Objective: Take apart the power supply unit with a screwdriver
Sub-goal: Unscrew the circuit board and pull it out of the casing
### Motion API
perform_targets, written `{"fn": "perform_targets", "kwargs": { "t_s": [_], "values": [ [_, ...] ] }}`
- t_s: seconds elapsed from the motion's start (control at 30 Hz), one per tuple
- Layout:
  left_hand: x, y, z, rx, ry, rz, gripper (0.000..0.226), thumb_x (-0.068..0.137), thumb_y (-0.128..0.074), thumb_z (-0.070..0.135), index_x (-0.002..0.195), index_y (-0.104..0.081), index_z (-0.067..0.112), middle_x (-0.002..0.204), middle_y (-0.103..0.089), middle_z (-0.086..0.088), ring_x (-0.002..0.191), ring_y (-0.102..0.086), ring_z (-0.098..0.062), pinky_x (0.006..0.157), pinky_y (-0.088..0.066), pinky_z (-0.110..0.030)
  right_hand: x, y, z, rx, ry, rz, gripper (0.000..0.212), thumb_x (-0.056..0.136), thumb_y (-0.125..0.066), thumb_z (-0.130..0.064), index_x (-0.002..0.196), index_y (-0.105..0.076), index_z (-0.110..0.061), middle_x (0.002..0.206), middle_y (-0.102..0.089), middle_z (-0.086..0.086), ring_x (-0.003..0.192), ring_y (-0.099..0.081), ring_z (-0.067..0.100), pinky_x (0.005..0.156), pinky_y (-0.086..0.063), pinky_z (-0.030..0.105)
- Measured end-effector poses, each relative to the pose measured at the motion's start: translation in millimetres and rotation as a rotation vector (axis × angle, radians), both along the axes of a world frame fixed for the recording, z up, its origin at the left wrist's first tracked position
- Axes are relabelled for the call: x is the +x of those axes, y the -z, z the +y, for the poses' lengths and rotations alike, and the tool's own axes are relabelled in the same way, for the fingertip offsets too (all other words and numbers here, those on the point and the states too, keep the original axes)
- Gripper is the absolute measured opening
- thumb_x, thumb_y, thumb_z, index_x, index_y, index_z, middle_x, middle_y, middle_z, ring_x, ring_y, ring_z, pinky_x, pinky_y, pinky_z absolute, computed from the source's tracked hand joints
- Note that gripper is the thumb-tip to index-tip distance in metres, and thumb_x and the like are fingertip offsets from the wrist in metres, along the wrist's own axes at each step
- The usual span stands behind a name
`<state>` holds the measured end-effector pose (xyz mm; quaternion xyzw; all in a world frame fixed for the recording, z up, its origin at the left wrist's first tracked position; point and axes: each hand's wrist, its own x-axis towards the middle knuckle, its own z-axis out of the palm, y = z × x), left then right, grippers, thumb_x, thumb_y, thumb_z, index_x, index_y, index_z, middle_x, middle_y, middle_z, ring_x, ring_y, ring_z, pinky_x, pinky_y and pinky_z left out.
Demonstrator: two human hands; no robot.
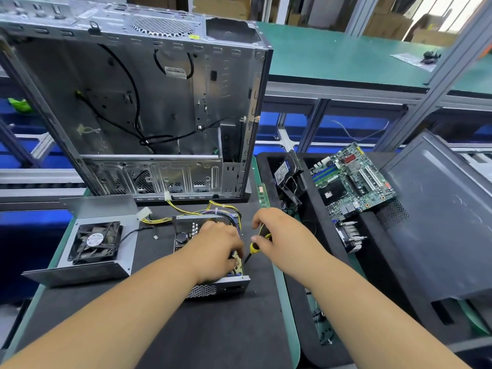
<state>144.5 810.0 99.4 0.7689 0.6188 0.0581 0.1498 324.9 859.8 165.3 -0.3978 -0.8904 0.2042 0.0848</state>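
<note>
The opened power supply unit [213, 287] lies on the black mat, its perforated metal case showing the circuit board inside. My left hand [217, 249] reaches into the case, fingers curled on the board's right edge. My right hand [277, 233] grips a yellow-and-black screwdriver [257, 245], whose tip points down-left at the board edge by my left fingers. The unit's removed cover [87, 270], with a black fan [94, 242] mounted on it, lies to the left. Yellow and black cables [191, 211] run from the unit's far side.
An empty computer case [138, 102] stands upright behind the unit. To the right, a black tray [372, 235] holds a green motherboard [351, 179], a drive [287, 174] and a heatsink. A dark side panel [439, 222] leans at far right. A RAM stick [262, 194] lies by the tray.
</note>
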Motion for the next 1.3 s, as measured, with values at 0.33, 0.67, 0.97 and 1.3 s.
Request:
{"fn": "perform_targets", "kwargs": {
  "t_s": [0.33, 0.67, 0.97, 1.3],
  "values": [
    [6, -3, 2, -0.022, -0.001, 0.004, 0.022, 0.088, -0.065, 0.037, 0.110, -0.069, 0.038, 0.099, -0.049, 0.017, 0.114, -0.045, -0.012, 0.104, -0.025, -0.034, 24, -7, 10, -0.065, 0.182, 0.207, 0.018, 0.092, -0.060, -0.025, 0.090, -0.047, -0.037, 0.088, -0.062, -0.012, 0.079, -0.065, 0.007, 0.074, -0.054, 0.036],
    [14, -5, 16, -0.065, 0.114, 0.253, 0.016, 0.090, -0.060, 0.036, 0.103, -0.070, 0.034, 0.099, -0.058, 0.011, 0.109, -0.050, -0.017, 0.099, -0.031, -0.039, 25, 22, 0, -0.116, 0.149, 0.205, 0.015, 0.094, -0.062, -0.024, 0.092, -0.049, -0.032, 0.093, -0.055, -0.012, 0.079, -0.057, 0.003, 0.071, -0.047, 0.029],
    [8, 3, 14, -0.048, 0.077, 0.174, 0.021, 0.093, -0.054, 0.032, 0.108, -0.069, 0.034, 0.104, -0.059, 0.011, 0.112, -0.048, -0.015, 0.102, -0.028, -0.037, 22, 27, 2, -0.144, 0.132, 0.189, 0.013, 0.095, -0.061, -0.024, 0.093, -0.049, -0.030, 0.094, -0.054, -0.011, 0.074, -0.055, 0.004, 0.071, -0.048, 0.030],
    [9, -2, 10, -0.050, 0.070, 0.119, 0.024, 0.091, -0.056, 0.032, 0.112, -0.067, 0.037, 0.098, -0.053, 0.016, 0.111, -0.049, -0.011, 0.105, -0.026, -0.035, 24, 19, 5, -0.153, 0.140, 0.236, 0.014, 0.095, -0.061, -0.024, 0.091, -0.050, -0.032, 0.094, -0.057, -0.013, 0.080, -0.060, 0.004, 0.071, -0.048, 0.027]
  ]
}}
